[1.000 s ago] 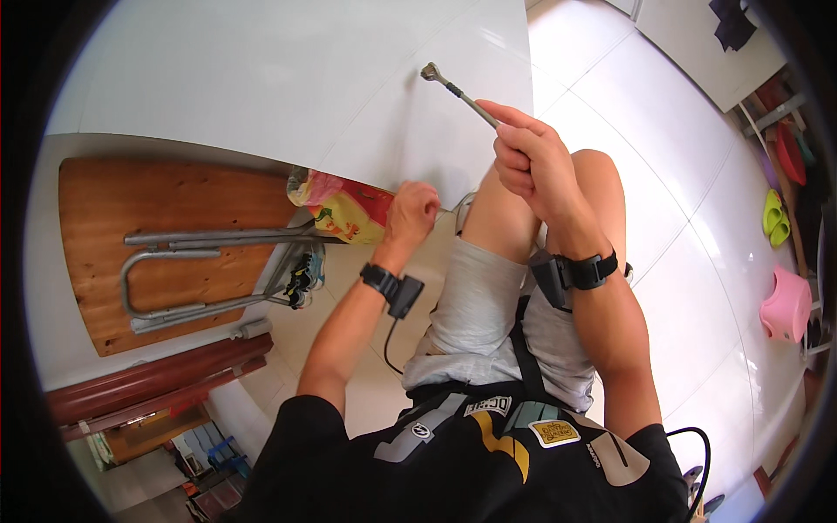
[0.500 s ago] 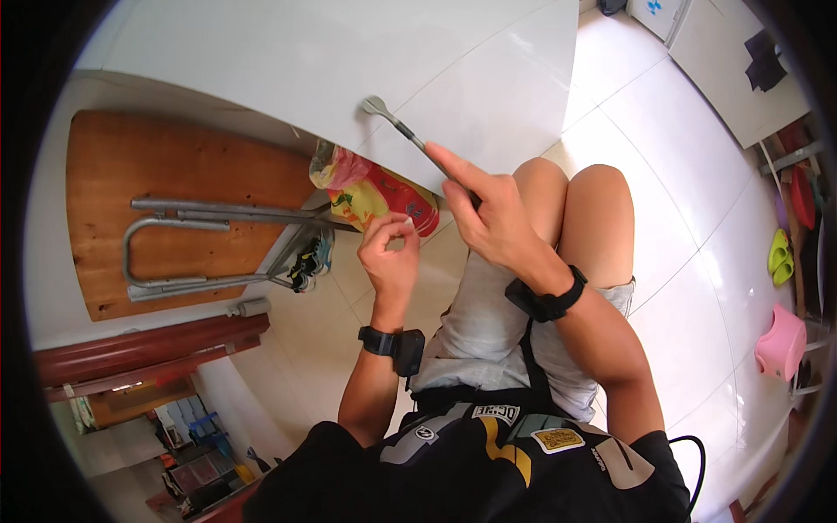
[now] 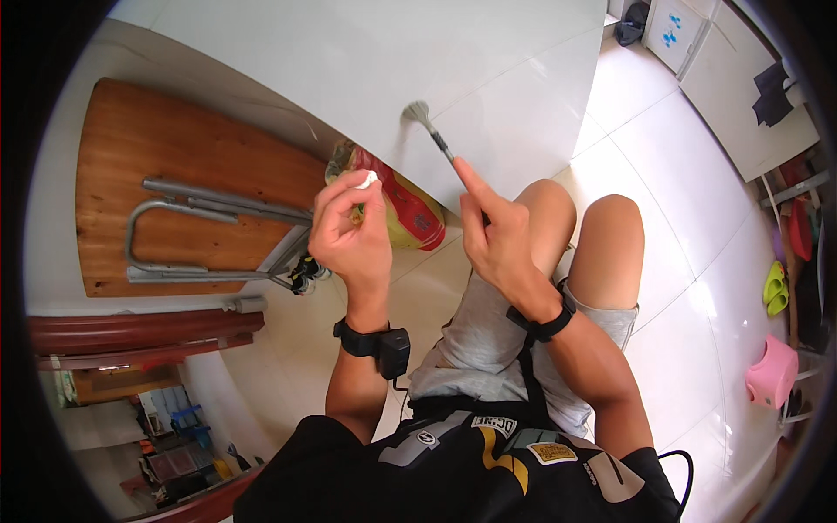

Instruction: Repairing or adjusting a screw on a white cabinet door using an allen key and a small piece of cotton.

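My right hand (image 3: pixel 506 240) is closed around the thin handle of a fan brush (image 3: pixel 438 141), its index finger stretched along the handle. The brush's grey, spread head points away from me over a white tabletop (image 3: pixel 331 61); whether the bristles touch it I cannot tell. To the left, my left hand (image 3: pixel 353 240) is raised just off the table's near edge. A small white piece (image 3: pixel 369 179) is pinched between its thumb and fingertips. Its exact kind does not show. Both wrists wear black straps with small boxes.
Below the table edge stands a red and yellow bag (image 3: pixel 410 209). A wooden folding table (image 3: pixel 192 174) with grey metal legs leans at the left, shoes (image 3: pixel 303 277) beside it. On the right are green clogs (image 3: pixel 775 289) and a pink stool (image 3: pixel 772 373).
My left hand has risen up and to the left, and the white piece in its fingertips shows more. My right hand and the brush have shifted slightly right in the picture.
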The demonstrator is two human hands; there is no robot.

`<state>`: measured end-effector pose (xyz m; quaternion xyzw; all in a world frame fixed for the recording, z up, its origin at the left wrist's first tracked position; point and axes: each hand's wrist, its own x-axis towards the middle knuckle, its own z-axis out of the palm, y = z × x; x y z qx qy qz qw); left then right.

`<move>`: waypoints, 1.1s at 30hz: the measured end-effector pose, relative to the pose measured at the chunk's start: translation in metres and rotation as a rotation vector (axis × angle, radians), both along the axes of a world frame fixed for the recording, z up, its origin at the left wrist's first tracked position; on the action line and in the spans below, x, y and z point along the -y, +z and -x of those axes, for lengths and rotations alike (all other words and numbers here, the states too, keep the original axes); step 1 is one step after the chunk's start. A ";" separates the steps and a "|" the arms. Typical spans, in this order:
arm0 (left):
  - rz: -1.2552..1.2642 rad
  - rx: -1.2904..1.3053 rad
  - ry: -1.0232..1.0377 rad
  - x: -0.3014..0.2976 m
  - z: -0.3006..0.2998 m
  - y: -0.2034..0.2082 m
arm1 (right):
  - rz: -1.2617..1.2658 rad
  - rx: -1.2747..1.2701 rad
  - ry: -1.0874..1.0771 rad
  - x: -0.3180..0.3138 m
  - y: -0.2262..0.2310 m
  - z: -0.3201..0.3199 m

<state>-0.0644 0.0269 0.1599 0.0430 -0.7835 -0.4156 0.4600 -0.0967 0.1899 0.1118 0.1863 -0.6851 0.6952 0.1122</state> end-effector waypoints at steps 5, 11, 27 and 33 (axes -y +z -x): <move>0.540 -0.208 -0.022 0.003 0.037 0.054 | -0.165 0.138 0.077 -0.013 -0.019 -0.010; 0.794 -0.101 -0.166 -0.002 0.071 0.083 | 0.078 0.204 0.062 -0.015 -0.009 0.006; 1.086 -0.179 0.039 0.003 0.065 0.158 | 0.264 0.401 -0.051 -0.063 -0.013 0.037; 1.115 -0.267 0.129 0.009 0.065 0.182 | 0.387 0.509 -0.019 -0.061 0.003 0.044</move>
